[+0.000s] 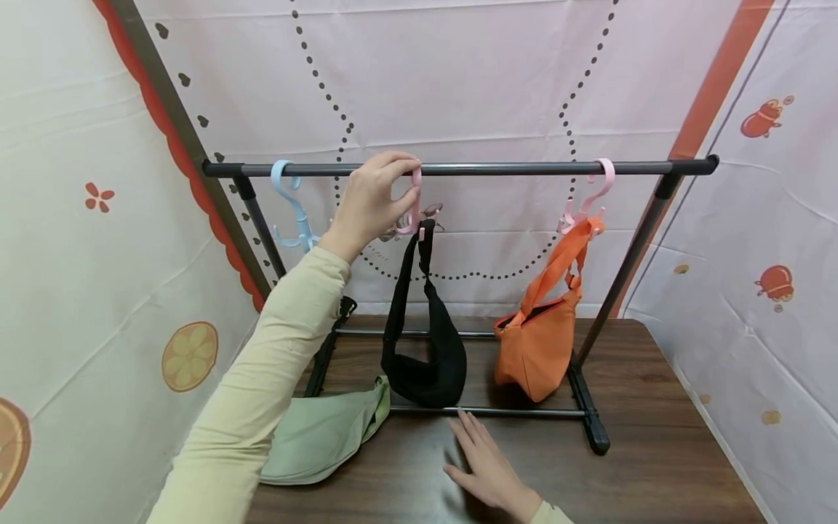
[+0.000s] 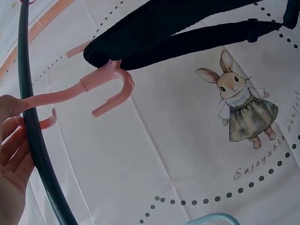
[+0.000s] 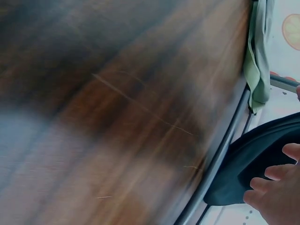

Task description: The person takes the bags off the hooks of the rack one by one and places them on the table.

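Up at the black rail [image 1: 497, 169], my left hand [image 1: 376, 196] pinches a pink swivel hook [image 2: 101, 77] by its top curve, thumb on one side and fingers behind the bar. From one of the hook's lower prongs hangs a black shoulder bag [image 1: 448, 364] by its strap; its body dangles just behind the rack's lower front bar [image 1: 484, 412]. Lower down, my right hand [image 1: 484, 469] hovers low over the wooden table with fingers spread, holding nothing. Its fingertips [image 3: 251, 197] overlap the black bag in the right wrist view.
An orange bag [image 1: 540, 346] hangs from another pink hook [image 1: 605, 182] at the rail's right. On the left hangs a light blue hook [image 1: 297, 211]; below it, partly behind my left sleeve, is a pale green bag [image 1: 321, 437]. Printed cloth surrounds the table [image 1: 668, 451].
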`<state>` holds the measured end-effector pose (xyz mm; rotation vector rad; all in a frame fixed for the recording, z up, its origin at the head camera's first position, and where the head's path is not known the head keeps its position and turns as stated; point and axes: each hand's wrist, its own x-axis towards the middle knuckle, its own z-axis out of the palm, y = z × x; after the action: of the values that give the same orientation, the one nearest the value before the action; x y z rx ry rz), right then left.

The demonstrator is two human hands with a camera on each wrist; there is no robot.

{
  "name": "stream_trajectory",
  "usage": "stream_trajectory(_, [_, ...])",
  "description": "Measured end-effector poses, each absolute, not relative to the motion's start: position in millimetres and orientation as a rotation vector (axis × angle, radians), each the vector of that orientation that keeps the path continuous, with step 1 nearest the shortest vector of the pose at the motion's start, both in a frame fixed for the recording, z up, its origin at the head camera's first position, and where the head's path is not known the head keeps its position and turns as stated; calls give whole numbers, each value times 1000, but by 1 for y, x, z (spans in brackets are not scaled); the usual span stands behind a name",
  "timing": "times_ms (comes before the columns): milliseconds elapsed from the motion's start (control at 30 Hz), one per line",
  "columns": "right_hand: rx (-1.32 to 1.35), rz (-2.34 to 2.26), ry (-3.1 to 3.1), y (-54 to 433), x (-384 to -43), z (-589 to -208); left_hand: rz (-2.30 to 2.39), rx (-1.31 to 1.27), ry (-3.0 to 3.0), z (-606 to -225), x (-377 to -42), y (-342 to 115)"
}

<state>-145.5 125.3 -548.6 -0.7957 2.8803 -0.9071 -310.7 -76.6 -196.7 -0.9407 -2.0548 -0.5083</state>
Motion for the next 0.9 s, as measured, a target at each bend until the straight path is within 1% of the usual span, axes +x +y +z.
stream_trajectory(233, [-833,-974,2913,111,-167,-525,-568,-907,-2072,-196,-310,-77])
stream_trajectory(633, [-863,-1091,3081,105,-227,-459,-628,-867,-2119,-196,-311,-75])
stream_trajectory(900, [-778,-1220,3043,106,-261,-413,-656,-853,-2141,-193,-310,-75])
